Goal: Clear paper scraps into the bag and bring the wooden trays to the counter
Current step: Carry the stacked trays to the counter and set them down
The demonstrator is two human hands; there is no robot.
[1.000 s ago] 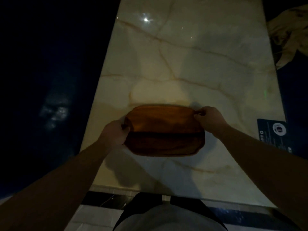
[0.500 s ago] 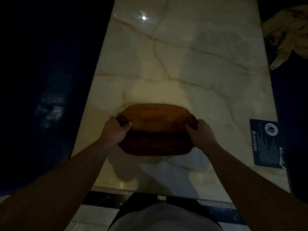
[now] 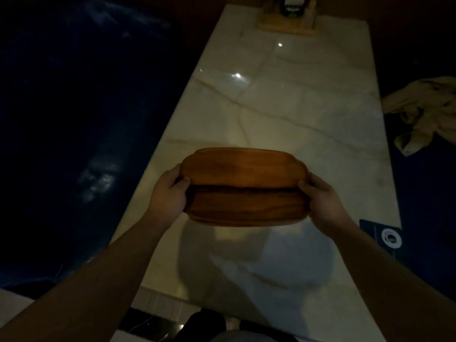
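Two brown wooden trays (image 3: 243, 186) are stacked, the upper one shifted a little away from me. The stack hangs above the pale marble table (image 3: 296, 114) and throws a shadow on it. My left hand (image 3: 170, 193) grips the stack's left end, thumb on top. My right hand (image 3: 323, 201) grips the right end the same way. No paper scraps or bag show in this dim view.
A wooden condiment stand (image 3: 287, 19) sits at the table's far end. A dark blue card (image 3: 385, 236) lies at the table's right edge. A crumpled beige cloth (image 3: 427, 114) lies on the dark seat to the right. Dark seating fills the left.
My right hand shifted from the upper tray's far corner to the stack's right end. Both hands then lifted the stacked trays off the table, and my view tilted up along it.
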